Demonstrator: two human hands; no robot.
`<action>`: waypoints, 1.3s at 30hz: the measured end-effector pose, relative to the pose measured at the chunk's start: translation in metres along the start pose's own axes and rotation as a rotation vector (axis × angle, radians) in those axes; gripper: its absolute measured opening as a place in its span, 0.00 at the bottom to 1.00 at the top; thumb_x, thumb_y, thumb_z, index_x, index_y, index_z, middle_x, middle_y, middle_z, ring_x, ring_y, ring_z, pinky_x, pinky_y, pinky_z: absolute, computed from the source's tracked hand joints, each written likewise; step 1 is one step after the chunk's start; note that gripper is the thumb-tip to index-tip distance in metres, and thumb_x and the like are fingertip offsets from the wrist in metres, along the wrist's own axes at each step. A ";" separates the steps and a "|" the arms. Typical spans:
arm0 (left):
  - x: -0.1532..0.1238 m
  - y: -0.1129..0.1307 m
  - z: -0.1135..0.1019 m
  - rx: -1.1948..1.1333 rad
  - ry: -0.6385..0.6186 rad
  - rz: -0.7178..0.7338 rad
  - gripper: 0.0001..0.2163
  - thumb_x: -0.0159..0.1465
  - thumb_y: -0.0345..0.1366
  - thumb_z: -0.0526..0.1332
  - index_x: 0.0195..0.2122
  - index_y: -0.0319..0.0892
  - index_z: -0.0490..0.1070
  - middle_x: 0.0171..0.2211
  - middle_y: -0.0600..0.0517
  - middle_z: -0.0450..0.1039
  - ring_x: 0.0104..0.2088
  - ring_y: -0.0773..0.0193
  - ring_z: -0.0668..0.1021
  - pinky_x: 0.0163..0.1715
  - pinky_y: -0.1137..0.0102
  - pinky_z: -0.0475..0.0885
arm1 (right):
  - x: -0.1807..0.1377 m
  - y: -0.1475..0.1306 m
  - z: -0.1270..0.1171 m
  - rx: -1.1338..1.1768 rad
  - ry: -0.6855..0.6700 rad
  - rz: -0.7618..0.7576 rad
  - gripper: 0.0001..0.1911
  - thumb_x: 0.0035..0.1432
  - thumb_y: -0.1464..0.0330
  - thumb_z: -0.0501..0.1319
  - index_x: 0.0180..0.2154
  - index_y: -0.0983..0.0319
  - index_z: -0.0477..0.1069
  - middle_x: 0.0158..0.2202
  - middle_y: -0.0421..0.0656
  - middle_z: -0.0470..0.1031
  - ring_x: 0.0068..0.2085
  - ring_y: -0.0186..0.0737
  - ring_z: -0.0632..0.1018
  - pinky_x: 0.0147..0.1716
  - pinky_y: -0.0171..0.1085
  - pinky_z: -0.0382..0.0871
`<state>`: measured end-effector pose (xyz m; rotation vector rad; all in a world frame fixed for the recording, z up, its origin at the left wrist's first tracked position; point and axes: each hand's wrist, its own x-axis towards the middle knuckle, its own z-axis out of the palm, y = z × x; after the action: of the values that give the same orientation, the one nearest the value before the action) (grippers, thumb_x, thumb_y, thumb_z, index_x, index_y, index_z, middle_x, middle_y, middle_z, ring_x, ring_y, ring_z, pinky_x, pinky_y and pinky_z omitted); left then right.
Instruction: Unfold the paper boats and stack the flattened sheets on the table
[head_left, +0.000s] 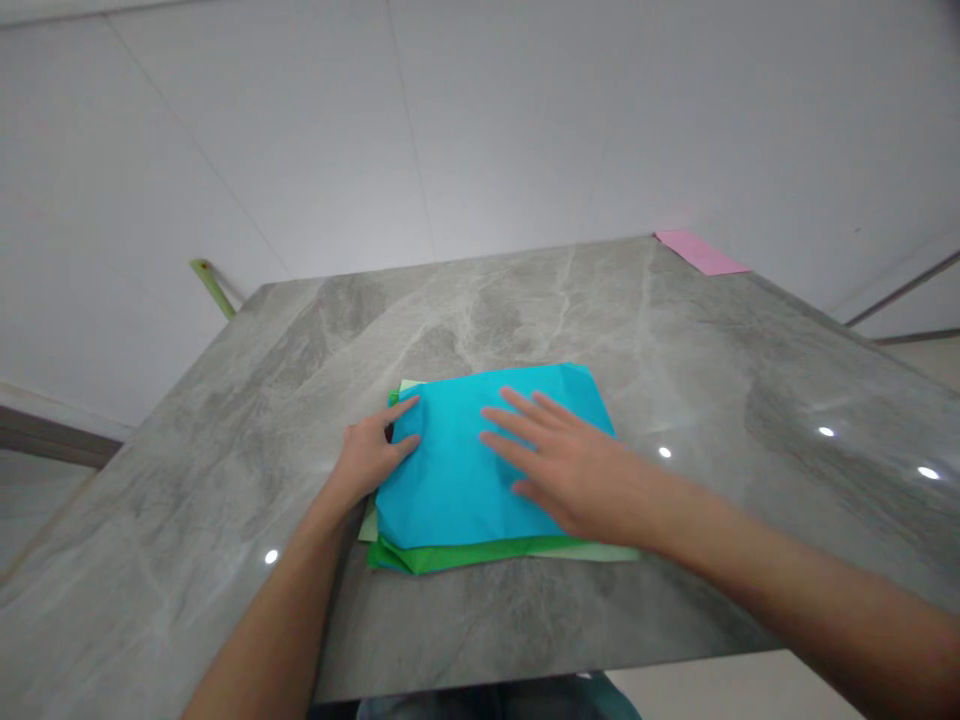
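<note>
A folded cyan sheet of paper [457, 460] lies on top of a small stack, with a green sheet [450, 555] and a pale green sheet [607, 551] showing under its near edge. My right hand [559, 460] lies flat on the cyan sheet, fingers stretched out and spread. My left hand [371, 455] rests at the stack's left edge, its fingers touching the cyan sheet's side. Neither hand grips anything.
The stack sits on a grey marble-patterned table [675, 340]. A pink sheet of paper [701, 252] lies at the table's far right corner. A green stick [212, 287] leans by the wall beyond the far left corner. White wall panels stand behind.
</note>
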<state>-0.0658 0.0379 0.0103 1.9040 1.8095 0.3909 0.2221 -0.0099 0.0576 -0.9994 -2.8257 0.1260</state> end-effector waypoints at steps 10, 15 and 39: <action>-0.044 -0.003 -0.002 -0.586 0.068 -0.043 0.45 0.60 0.50 0.63 0.72 0.41 0.40 0.52 0.39 0.75 0.39 0.53 0.81 0.43 0.56 0.77 | 0.030 -0.035 0.062 0.421 -0.146 -0.152 0.43 0.62 0.44 0.54 0.70 0.59 0.51 0.73 0.50 0.45 0.72 0.60 0.44 0.67 0.63 0.35; -0.111 -0.012 0.003 -0.168 0.030 0.279 0.46 0.58 0.46 0.70 0.71 0.60 0.42 0.54 0.46 0.74 0.49 0.51 0.79 0.56 0.45 0.69 | 0.029 -0.034 0.057 0.480 -0.145 -0.133 0.41 0.63 0.46 0.54 0.69 0.61 0.54 0.72 0.51 0.48 0.72 0.57 0.46 0.68 0.61 0.36; -0.072 0.046 -0.007 0.440 0.022 -0.254 0.25 0.63 0.54 0.58 0.49 0.35 0.69 0.38 0.36 0.78 0.43 0.38 0.80 0.42 0.53 0.72 | 0.023 -0.038 0.069 0.430 0.297 0.218 0.19 0.67 0.73 0.51 0.54 0.62 0.73 0.60 0.52 0.71 0.64 0.50 0.67 0.63 0.55 0.59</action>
<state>-0.0359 -0.0328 0.0489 1.9041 2.2608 -0.0840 0.1698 -0.0266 -0.0031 -1.1076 -2.2811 0.5344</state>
